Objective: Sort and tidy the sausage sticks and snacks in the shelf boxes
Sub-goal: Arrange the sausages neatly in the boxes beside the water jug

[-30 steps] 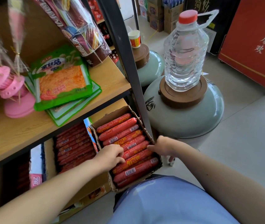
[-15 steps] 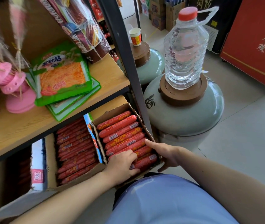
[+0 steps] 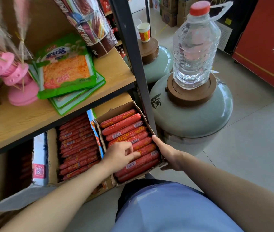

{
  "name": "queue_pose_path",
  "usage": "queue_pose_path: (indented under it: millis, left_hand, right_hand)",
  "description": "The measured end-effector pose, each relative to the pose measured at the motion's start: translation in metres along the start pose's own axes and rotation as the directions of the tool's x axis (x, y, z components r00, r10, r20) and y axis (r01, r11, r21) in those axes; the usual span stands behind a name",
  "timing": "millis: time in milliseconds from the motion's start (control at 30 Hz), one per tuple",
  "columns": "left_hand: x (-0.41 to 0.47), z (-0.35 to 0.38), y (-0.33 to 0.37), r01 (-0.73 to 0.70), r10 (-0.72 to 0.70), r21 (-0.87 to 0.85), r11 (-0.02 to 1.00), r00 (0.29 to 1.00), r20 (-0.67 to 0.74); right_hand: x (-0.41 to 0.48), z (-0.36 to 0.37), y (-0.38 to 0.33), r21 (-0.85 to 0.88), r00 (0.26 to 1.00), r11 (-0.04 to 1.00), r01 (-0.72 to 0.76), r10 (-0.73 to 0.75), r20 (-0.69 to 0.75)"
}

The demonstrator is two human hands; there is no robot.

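Note:
An open cardboard box (image 3: 116, 108) on the lower shelf holds a row of red sausage sticks (image 3: 121, 126) lying crosswise. My left hand (image 3: 119, 155) is over the middle of this row, its fingers curled and its fingertips pinching at one stick. My right hand (image 3: 168, 153) grips the box's near right corner, thumb lying along the right wall. To the left stands a second box (image 3: 51, 156) packed with thinner red sausage sticks (image 3: 77, 144). Green snack packs (image 3: 66, 71) lie stacked on the wooden shelf above.
A black shelf post (image 3: 133, 64) rises just behind the right box. Beside it on the floor are two pale ceramic jars (image 3: 191, 118), one carrying a water bottle (image 3: 194, 52), the other a paper cup (image 3: 143, 32). Pink plastic stands (image 3: 15, 76) sit at the left of the upper shelf. A red cabinet (image 3: 266, 47) is at the far right.
My left hand has slid along the sausage row, towards me and back, fingers now more curled. My right hand went from the box's rim to gripping its near right corner.

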State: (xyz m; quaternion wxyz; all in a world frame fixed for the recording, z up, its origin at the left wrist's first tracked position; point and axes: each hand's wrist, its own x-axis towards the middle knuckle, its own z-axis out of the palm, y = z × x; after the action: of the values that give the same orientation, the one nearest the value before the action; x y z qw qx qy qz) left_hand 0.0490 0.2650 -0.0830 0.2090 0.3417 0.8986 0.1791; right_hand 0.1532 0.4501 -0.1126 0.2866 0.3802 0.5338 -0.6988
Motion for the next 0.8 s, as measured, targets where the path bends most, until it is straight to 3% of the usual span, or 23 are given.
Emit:
queue_pose_path:
  millis: [67,133,233,333,467,600,800]
  left_hand:
    - [0.013,-0.012,-0.005,-0.087,0.094,0.035,0.996,0.956,-0.278]
    - [0.033,-0.026,-0.013,-0.038,0.08,0.111,0.993,0.91,-0.407]
    - [0.063,-0.041,-0.031,0.184,-0.13,0.226,0.956,0.963,-0.235]
    - [0.073,-0.043,-0.041,0.313,-0.308,0.279,0.908,0.949,-0.064]
    - [0.065,-0.036,-0.042,0.248,-0.219,0.286,0.926,0.967,-0.129]
    - [0.055,-0.029,-0.041,0.224,-0.224,0.189,0.956,0.974,-0.021]
    - [0.049,-0.028,-0.042,0.166,-0.16,0.295,0.941,0.986,-0.046]
  right_hand:
    - [-0.001,-0.003,0.0,0.078,1.0,0.997,0.006,-0.007,0.013]
    - [-0.001,-0.007,0.001,0.122,1.0,0.993,0.004,-0.004,0.003]
    - [0.001,-0.008,0.002,0.12,1.0,0.993,0.011,-0.008,-0.022]
    - [0.002,-0.01,0.004,0.103,0.999,0.995,0.009,-0.005,-0.041]
    - [-0.002,-0.012,0.003,0.105,1.0,0.994,0.008,-0.006,-0.019]
    - [-0.005,-0.012,0.002,0.126,1.0,0.992,0.014,-0.013,-0.009]
    - [-0.006,-0.011,0.0,0.131,1.0,0.991,0.011,-0.009,-0.013]
